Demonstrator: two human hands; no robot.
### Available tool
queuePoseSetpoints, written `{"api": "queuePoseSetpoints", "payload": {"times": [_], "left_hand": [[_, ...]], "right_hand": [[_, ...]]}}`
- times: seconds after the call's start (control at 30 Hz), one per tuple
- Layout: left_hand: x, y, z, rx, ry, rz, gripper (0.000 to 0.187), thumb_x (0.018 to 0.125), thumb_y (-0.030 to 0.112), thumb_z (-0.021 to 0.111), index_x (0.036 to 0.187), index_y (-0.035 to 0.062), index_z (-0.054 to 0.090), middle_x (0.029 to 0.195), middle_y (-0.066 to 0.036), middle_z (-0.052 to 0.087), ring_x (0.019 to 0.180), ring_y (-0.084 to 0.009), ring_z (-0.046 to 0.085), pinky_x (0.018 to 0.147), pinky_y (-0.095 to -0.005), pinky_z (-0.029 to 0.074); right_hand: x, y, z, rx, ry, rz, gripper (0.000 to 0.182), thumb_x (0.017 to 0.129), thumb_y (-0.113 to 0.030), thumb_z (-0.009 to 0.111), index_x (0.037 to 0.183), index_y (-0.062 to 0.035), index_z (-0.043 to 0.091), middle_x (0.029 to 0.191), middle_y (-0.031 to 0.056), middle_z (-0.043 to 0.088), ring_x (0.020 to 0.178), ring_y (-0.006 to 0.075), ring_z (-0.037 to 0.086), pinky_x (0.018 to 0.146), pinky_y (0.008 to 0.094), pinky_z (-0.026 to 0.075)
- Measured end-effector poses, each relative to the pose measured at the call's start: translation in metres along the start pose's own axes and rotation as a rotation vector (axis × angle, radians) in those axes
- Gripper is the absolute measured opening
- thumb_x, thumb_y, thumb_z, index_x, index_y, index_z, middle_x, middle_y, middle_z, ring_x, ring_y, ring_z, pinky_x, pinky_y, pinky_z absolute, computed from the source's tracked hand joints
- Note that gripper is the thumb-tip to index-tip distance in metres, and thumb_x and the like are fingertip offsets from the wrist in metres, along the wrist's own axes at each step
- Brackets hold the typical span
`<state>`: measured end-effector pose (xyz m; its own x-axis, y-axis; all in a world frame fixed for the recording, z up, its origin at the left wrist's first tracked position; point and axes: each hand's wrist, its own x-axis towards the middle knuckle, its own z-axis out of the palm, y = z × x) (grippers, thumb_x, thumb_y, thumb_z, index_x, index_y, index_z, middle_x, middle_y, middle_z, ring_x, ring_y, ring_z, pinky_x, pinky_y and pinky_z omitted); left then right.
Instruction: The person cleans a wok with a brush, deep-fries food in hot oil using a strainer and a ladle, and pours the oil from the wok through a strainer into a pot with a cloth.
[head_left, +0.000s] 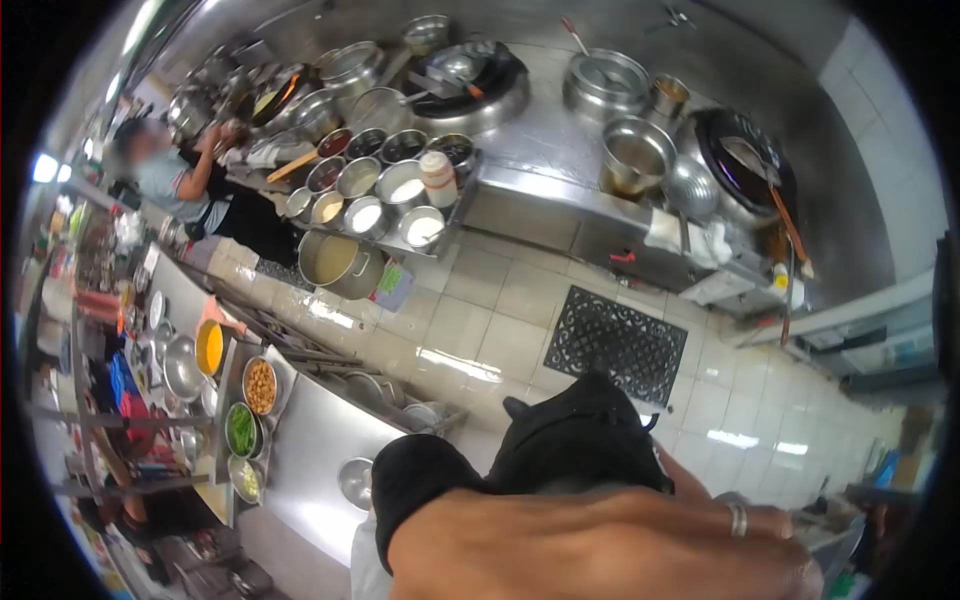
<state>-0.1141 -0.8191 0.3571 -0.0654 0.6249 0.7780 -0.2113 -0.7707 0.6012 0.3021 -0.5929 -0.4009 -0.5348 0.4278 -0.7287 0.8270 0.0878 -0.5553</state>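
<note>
I read the frame from the largest element down. The long stainless-steel cooking range (560, 150) spans the far wall, with the beige tiled floor (500, 330) below it. A stainless-steel prep counter (310, 440) runs along the left. On the floor before the range lies a black perforated rubber mat (612, 342). On the range I see a large black wok (745, 165) at right, with a wooden-handled ladle resting in it, a deep steel pot (637, 155) beside it, and a tiered steel rack of small round condiment bowls (385, 190) further left. Under that rack stands a large steel stockpot (340, 262) of pale liquid.

A co-worker in a grey shirt and black apron (190, 195) stands at the far left end of the range, one hand raised to it.

At the bottom edge, a bare forearm and hand (610, 550) fills the foreground; a silver ring (737, 520) sits on one finger. I cannot tell which hand it is, nor whether it is closed or holding anything, as the fingers run out of frame. A black sleeve (570, 440) lies just behind it. Nearest it on the counter is a small steel bowl (356, 480); beyond stand bowls of orange sauce (209, 346), beans (260, 386) and chopped greens (241, 430).
</note>
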Motion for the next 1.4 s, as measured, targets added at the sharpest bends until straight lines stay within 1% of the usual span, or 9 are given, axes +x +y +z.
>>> {"api": "queuePoseSetpoints", "payload": {"times": [0.23,0.5,0.67,0.87,1.07,1.17,1.23,1.3,1.4], "left_hand": [[0.06,-0.078,0.015,0.16,-0.226,-0.133,0.021,0.101,0.019,0.061,0.1,0.0008,0.071,0.097,-0.018,0.072,0.091,-0.0283,0.067,0.075,-0.037,0.056],[0.14,-0.21,0.06,0.627,-0.43,-0.185,0.019,0.102,0.02,0.063,0.092,0.0054,0.071,0.093,-0.012,0.073,0.089,-0.0237,0.064,0.072,-0.0339,0.054],[0.187,-0.309,0.083,0.786,-0.455,-0.186,0.021,0.102,0.021,0.064,0.087,0.0084,0.072,0.09,-0.009,0.073,0.088,-0.0208,0.063,0.07,-0.0319,0.053],[0.213,-0.382,0.058,-0.404,0.045,-0.558,0.021,0.104,0.027,0.062,0.091,0.0127,0.072,0.094,-0.004,0.074,0.089,-0.0157,0.057,0.073,-0.0276,0.049],[0.222,-0.402,0.045,-0.005,-0.024,-0.366,0.012,0.098,0.015,0.064,0.101,0.0057,0.07,0.101,-0.01,0.072,0.087,-0.0185,0.063,0.069,-0.0291,0.053],[0.227,-0.405,0.043,0.184,-0.075,-0.273,0.014,0.095,0.009,0.065,0.106,0.0022,0.069,0.104,-0.013,0.072,0.086,-0.0199,0.066,0.067,-0.0299,0.055],[0.23,-0.405,0.043,0.29,-0.102,-0.214,0.017,0.093,0.005,0.066,0.109,-0.0002,0.069,0.106,-0.015,0.071,0.086,-0.0208,0.067,0.066,-0.0304,0.057],[0.234,-0.411,0.045,0.381,-0.122,-0.164,0.022,0.091,0.001,0.067,0.113,-0.0025,0.068,0.109,-0.017,0.071,0.085,-0.0218,0.069,0.065,-0.031,0.058],[0.242,-0.43,0.04,0.524,-0.171,-0.087,0.029,0.088,-0.005,0.068,0.118,-0.006,0.067,0.112,-0.02,0.07,0.085,-0.0231,0.072,0.063,-0.0318,0.06]], "right_hand": [[0.052,0.118,-0.008,0.192,0.006,-0.09,0.033,0.076,-0.039,0.076,0.084,-0.0074,0.074,0.086,0.0179,0.073,0.077,0.0356,0.072,0.067,0.0462,0.054],[-0.006,0.034,-0.097,-0.01,0.212,-0.299,0.032,0.076,-0.037,0.072,0.075,-0.006,0.074,0.078,0.0186,0.073,0.075,0.0371,0.071,0.065,0.0456,0.054],[0.0,0.052,-0.127,0.127,0.336,0.034,0.033,0.082,-0.036,0.068,0.094,-0.0069,0.08,0.095,0.0207,0.075,0.093,0.0391,0.073,0.081,0.0442,0.059],[0.007,0.089,-0.144,0.17,0.242,0.255,0.026,0.079,-0.021,0.061,0.093,-0.0077,0.079,0.096,0.0191,0.076,0.095,0.0372,0.074,0.087,0.0421,0.06],[0.033,0.109,-0.163,-0.331,0.072,0.024,0.025,0.08,-0.018,0.061,0.086,-0.0016,0.078,0.084,0.0167,0.077,0.083,0.0301,0.077,0.08,0.039,0.062],[0.048,0.094,-0.178,-0.013,0.191,0.116,0.019,0.069,-0.022,0.076,0.084,-0.0104,0.078,0.09,0.0121,0.075,0.085,0.0302,0.074,0.075,0.0422,0.061],[0.027,0.015,-0.231,0.245,0.161,0.368,0.025,0.084,-0.031,0.066,0.088,-0.0091,0.077,0.093,0.0162,0.074,0.089,0.0352,0.072,0.082,0.046,0.059],[0.078,0.052,-0.216,-0.093,0.349,0.104,0.03,0.088,-0.032,0.063,0.094,-0.0055,0.076,0.094,0.0247,0.072,0.094,0.0431,0.07,0.084,0.0493,0.057],[0.077,0.025,-0.257,0.076,0.5,0.114,0.033,0.086,-0.03,0.061,0.095,-0.0012,0.075,0.097,0.0264,0.072,0.095,0.0438,0.07,0.081,0.0531,0.055]]}}
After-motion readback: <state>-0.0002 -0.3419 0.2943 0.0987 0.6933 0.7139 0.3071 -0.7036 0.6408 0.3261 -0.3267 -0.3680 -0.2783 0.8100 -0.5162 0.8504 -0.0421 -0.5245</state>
